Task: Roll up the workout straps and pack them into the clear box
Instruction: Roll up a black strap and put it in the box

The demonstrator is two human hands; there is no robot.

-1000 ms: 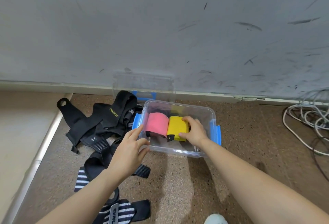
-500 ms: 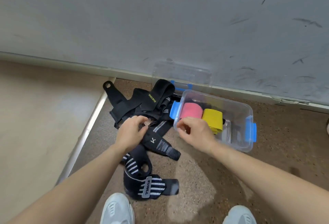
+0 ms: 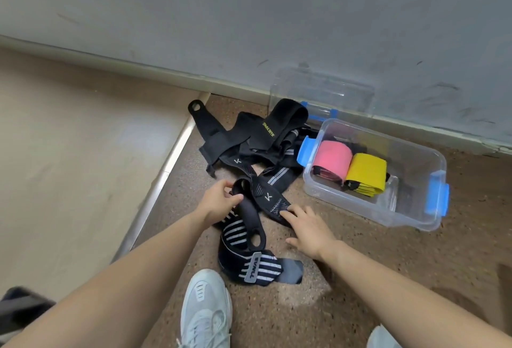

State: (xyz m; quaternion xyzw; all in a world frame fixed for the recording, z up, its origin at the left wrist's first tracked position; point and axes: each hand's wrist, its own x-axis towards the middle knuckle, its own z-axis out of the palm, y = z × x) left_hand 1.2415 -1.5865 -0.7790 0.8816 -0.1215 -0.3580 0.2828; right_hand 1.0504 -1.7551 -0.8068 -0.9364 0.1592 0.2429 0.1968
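A pile of black workout straps (image 3: 257, 142) lies on the speckled floor left of the clear box (image 3: 415, 209). Inside the box sit a pink roll (image 3: 331, 160) and a yellow roll (image 3: 365, 172) side by side. My left hand (image 3: 219, 202) grips the looped end of a black strap (image 3: 263, 195) near the front of the pile. My right hand (image 3: 307, 230) lies flat with straight fingers, fingertips touching the other end of that strap. A black strap with white stripes (image 3: 255, 262) lies closest to me.
The box's clear lid (image 3: 321, 93) leans against the grey wall behind the box. A beige raised surface with a metal edge strip (image 3: 155, 190) runs along the left. My two pale shoes (image 3: 206, 311) stand at the bottom of the view.
Both hands left the box and moved down to the strap pile. My left hand has taken hold of a black strap's loop and my right hand now touches its far end. The view tilted down.
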